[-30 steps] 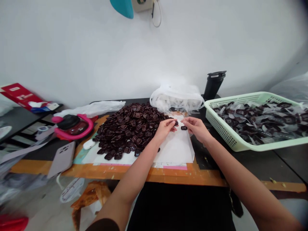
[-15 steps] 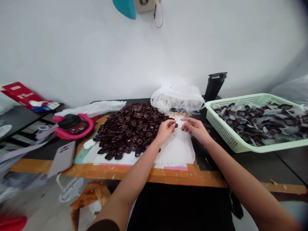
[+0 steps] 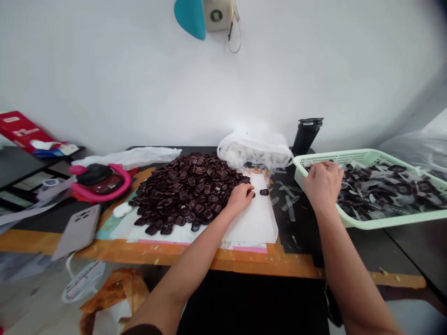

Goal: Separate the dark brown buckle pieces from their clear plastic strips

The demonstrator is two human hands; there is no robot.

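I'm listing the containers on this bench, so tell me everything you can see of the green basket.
The pale green basket looks like plastic: shallow, with a smooth rim and walls with small holes. It sits on the black tabletop at the right, its far-right part outside the picture. Dark pieces and translucent strips fill it. The right hand covers part of its left end; whether they touch is unclear.

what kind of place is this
Probably a small workshop or factory workbench, judging by the big heap of dark pieces, the light green basket holding similar ones, and the tape-edged table.
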